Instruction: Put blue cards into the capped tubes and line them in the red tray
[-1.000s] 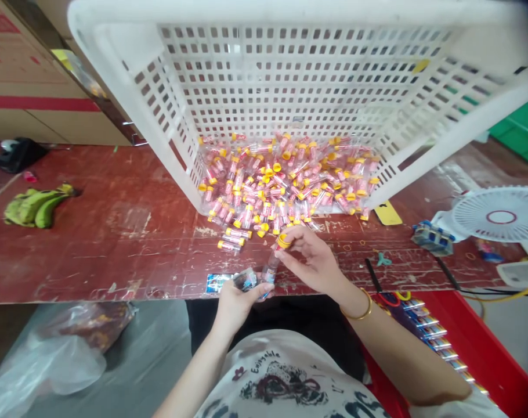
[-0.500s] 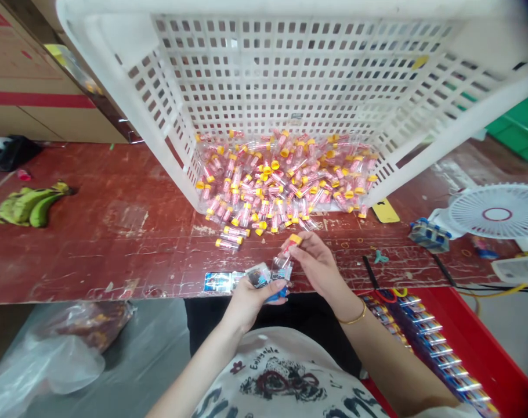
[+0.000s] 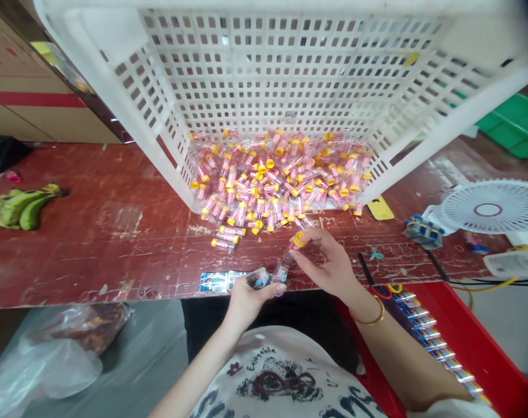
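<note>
My left hand (image 3: 249, 303) is closed on a small printed packet (image 3: 259, 280), near the table's front edge. A clear plastic tube (image 3: 285, 261) with a yellow cap slants up from that hand. Its lower end meets the printed piece; whether it sits inside or against it I cannot tell. The thumb and index finger of my right hand (image 3: 329, 266) pinch the tube near its yellow cap. Beside my left hand, shiny blue-and-silver printed strips (image 3: 214, 282) lie on the table. Two more yellow-capped tubes (image 3: 224, 242) lie just beyond.
A white perforated crate (image 3: 168, 93) lies on its side, spilling many pink-labelled tubes (image 3: 264, 186) onto the red table (image 3: 94, 249). Bananas (image 3: 24, 206) are at left. A white fan (image 3: 490, 206) and a yellow card (image 3: 380, 209) stand right. Below is a red tray (image 3: 468, 331) with packed rows.
My right hand has turned and shifted slightly right, its fingers still at the capped end of the tube. The left hand stays nearly in place. The whole view has shifted a little.
</note>
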A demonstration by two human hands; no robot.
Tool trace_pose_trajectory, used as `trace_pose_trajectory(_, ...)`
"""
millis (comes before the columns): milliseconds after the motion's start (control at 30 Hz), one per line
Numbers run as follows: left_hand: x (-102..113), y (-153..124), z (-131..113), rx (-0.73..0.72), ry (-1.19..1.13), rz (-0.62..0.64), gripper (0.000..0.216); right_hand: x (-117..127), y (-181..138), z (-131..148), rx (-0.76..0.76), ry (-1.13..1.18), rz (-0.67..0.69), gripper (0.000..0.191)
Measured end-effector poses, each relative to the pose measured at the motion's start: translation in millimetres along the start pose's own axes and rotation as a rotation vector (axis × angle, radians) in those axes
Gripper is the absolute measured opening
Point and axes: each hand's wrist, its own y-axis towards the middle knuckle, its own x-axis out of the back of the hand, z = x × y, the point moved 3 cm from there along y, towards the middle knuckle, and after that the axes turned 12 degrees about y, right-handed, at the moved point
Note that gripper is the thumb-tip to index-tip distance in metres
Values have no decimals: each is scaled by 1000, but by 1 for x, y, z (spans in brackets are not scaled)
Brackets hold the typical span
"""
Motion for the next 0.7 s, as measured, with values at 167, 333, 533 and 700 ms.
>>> trace_pose_trajectory(167, -3, -1, 3, 54, -78, 9, 28, -3, 5, -11, -195, 167, 89, 17)
trace_pose_trajectory(333, -16, -3, -6, 265, -447, 114, 38, -17, -14, -22, -444, 375, 239, 22)
trace_pose_trajectory(533, -27, 2, -24, 368, -583, 101, 38, -37, -43, -16, -382, 298, 119, 72)
trace_pose_trajectory(700, -30, 1, -25, 284, -538, 132, 32, -30, -43, -15, -296, 174, -1, 59)
